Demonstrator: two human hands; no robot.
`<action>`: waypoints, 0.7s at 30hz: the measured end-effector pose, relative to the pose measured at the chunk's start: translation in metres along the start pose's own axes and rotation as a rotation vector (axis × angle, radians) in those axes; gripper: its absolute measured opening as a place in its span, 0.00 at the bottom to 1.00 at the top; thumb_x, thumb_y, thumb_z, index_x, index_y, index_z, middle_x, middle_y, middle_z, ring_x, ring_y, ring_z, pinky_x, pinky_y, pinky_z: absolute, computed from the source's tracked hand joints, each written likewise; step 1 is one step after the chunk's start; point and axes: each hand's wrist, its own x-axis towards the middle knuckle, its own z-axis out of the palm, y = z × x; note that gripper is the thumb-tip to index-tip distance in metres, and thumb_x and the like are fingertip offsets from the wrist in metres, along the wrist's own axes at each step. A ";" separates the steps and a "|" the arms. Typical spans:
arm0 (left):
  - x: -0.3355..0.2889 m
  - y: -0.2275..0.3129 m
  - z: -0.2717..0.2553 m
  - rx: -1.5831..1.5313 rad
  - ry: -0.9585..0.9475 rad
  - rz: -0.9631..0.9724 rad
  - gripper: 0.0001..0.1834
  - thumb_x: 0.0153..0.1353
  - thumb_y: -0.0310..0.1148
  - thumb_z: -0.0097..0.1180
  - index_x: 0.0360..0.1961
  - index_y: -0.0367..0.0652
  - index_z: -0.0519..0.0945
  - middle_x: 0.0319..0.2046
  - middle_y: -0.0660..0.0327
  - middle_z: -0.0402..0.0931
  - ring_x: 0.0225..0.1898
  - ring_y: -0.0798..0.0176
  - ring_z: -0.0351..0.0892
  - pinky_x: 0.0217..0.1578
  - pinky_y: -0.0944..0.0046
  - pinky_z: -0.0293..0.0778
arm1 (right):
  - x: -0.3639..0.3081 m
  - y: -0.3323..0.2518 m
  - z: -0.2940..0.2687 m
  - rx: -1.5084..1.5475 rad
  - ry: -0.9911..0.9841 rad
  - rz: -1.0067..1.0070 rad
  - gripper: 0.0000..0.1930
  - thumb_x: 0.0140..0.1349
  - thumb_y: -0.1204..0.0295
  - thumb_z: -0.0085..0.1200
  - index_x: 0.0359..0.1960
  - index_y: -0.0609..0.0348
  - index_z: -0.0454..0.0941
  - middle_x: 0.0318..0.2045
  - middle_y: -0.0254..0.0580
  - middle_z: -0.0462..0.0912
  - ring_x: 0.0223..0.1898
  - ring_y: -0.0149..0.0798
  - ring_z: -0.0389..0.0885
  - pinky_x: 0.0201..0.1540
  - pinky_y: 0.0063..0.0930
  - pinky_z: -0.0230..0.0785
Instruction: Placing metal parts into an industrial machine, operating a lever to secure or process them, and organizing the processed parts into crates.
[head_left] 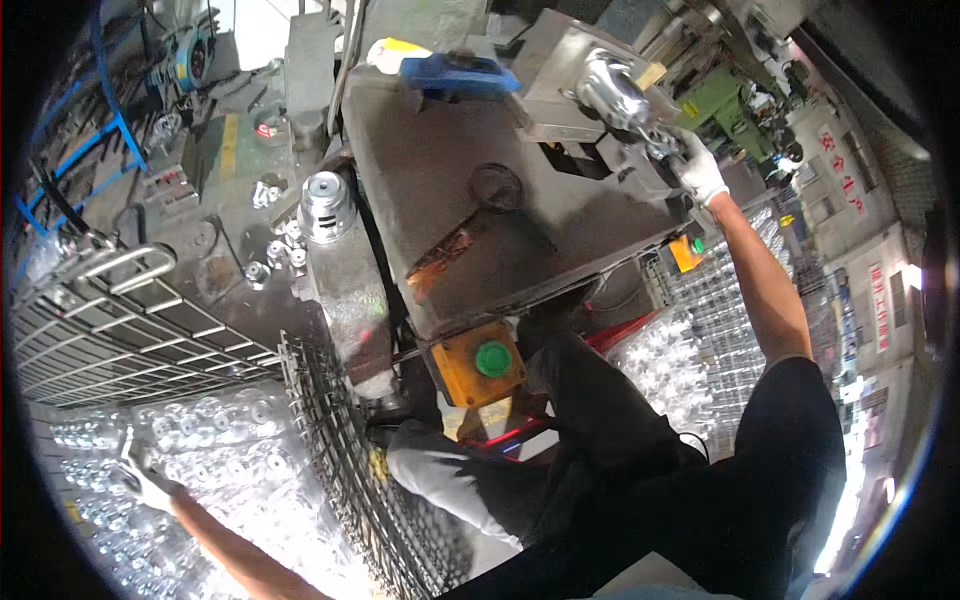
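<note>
The right hand (pixel 700 173) is at the far right of the bench (pixel 425 150), by a shiny metal piece (pixel 612 92). The left hand (pixel 152 488) is near left, by shiny parts (pixel 240 420) in a wire basket (pixel 150 340). I cannot tell if either grip is closed.

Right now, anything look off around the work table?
Yes. An orange-brown, rust-like patch stands out against the dark tabletop; can't tell whether stain or scrap. Small metal parts also lie scattered left of the shiny cylinder, rather than stacked.
</note>
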 end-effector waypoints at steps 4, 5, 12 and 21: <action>-0.108 0.048 -0.049 -0.378 -0.328 -0.053 0.28 0.58 0.50 0.50 0.51 0.39 0.70 0.44 0.56 0.75 0.39 0.63 0.73 0.37 0.66 0.70 | 0.004 -0.020 -0.013 -0.143 0.053 -0.019 0.14 0.49 0.72 0.51 0.38 0.63 0.73 0.33 0.58 0.76 0.38 0.56 0.76 0.39 0.39 0.68; -0.126 0.046 -0.066 -0.419 -0.342 -0.077 0.27 0.59 0.50 0.48 0.49 0.39 0.72 0.42 0.56 0.76 0.39 0.64 0.74 0.35 0.66 0.69 | 0.005 -0.009 -0.021 -0.189 0.020 0.032 0.12 0.49 0.70 0.51 0.36 0.62 0.74 0.30 0.60 0.76 0.37 0.58 0.75 0.38 0.41 0.68; -0.227 0.018 -0.124 -0.119 -0.419 0.313 0.17 0.60 0.39 0.47 0.48 0.42 0.72 0.42 0.53 0.75 0.45 0.61 0.72 0.44 0.65 0.70 | -0.081 -0.054 -0.097 0.208 0.075 0.241 0.20 0.54 0.56 0.53 0.42 0.59 0.75 0.34 0.56 0.79 0.40 0.53 0.78 0.46 0.39 0.67; -0.401 0.130 -0.121 -0.563 -0.773 -0.247 0.23 0.63 0.43 0.45 0.47 0.30 0.68 0.47 0.50 0.68 0.50 0.60 0.65 0.58 0.56 0.55 | 0.016 -0.168 -0.022 0.797 -0.043 0.403 0.45 0.49 0.53 0.56 0.62 0.68 0.46 0.55 0.62 0.66 0.54 0.55 0.68 0.56 0.35 0.61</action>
